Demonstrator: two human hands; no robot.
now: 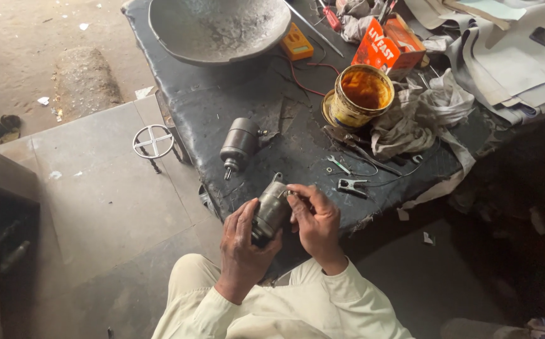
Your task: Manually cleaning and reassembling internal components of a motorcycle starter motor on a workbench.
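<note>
Left hand [242,242] clamped round grey motor body [271,212] held above black bench edge [222,125], right hand [316,223] pinching its top fitting; best kept braced, turned gently, clear of second motor [239,144] and tin [360,94].

I see both hands on a dark cylindrical motor [271,213] at the worktop [222,100] edge: left hand [242,245] cradling its lower end, right hand [316,223] with fingers [297,198] at its top. A second motor [239,144] lies near, beside an open tin [359,97].
</note>
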